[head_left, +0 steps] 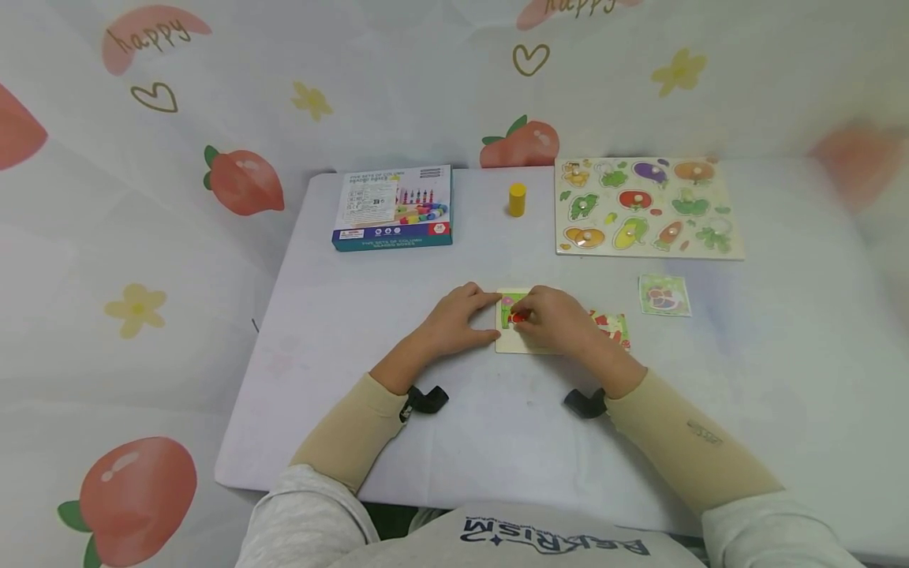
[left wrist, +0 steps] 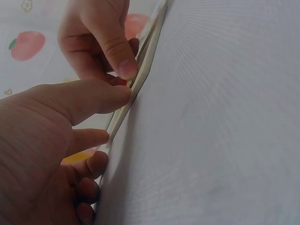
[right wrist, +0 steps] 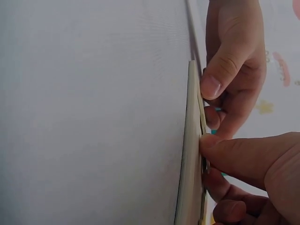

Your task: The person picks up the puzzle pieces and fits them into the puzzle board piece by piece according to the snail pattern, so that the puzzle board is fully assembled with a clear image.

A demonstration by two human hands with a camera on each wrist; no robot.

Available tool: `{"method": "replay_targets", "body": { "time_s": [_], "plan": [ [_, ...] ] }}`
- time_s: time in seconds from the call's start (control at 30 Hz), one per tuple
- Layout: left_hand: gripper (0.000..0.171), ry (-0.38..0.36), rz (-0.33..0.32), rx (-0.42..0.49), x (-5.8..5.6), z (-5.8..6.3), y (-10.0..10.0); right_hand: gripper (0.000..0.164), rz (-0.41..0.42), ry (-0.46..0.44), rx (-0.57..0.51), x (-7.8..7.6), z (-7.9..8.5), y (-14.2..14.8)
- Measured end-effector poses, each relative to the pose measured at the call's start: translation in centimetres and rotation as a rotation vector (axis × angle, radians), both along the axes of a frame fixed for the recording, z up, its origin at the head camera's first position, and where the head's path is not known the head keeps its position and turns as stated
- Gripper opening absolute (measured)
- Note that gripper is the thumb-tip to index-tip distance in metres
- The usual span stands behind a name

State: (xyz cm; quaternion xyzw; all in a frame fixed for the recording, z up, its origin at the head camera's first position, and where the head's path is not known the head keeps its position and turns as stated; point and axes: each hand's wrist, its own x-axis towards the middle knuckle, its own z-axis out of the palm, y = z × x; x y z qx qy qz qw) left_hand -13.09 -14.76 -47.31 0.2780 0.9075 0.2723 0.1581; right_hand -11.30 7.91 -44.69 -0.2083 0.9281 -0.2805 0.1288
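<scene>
A small pale board lies on the white table in front of the person, with a green printed patch near its left end. Over that patch, the right hand pinches a small red piece between thumb and fingers; whether it is fully seated cannot be told. At the board's left edge is the left hand, its thumb and index finger spread and touching that edge. To the right of the board, partly hidden by the right hand, shows a red-and-green printed card; whether the two touch is unclear. Farther right and slightly beyond the board lies a pale green picture card. Well beyond the board stands a yellow cylinder; beyond and to its left is a boxed bead set, and beyond and to its right, a vegetable puzzle.
</scene>
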Motion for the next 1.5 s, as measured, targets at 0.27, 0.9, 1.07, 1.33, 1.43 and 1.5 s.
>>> {"method": "replay_targets", "body": {
  "time_s": [0.27,0.9,1.07,1.33,1.43,1.5],
  "plan": [
    [0.066,-0.007,0.009,-0.006,0.1,0.2,-0.1,0.024,-0.022,0.012,0.031,-0.1,0.1,-0.4],
    [0.066,-0.001,0.001,-0.016,0.0,0.5,0.1,0.023,-0.014,0.046,0.099,0.5,0.6,-0.3],
    [0.067,-0.007,0.006,-0.020,0.1,0.4,0.1,0.025,-0.022,0.059,0.110,0.8,0.6,-0.4],
    [0.066,-0.011,0.005,-0.022,0.3,0.6,0.2,0.027,0.020,0.102,0.105,1.4,0.9,-0.1],
    [0.067,-0.013,0.009,-0.033,0.2,0.6,0.3,0.025,0.019,0.127,0.075,1.7,1.1,0.2],
    [0.067,-0.011,0.008,-0.043,0.1,0.6,0.3,0.024,0.010,0.137,0.053,1.9,1.4,0.3]
  ]
}}
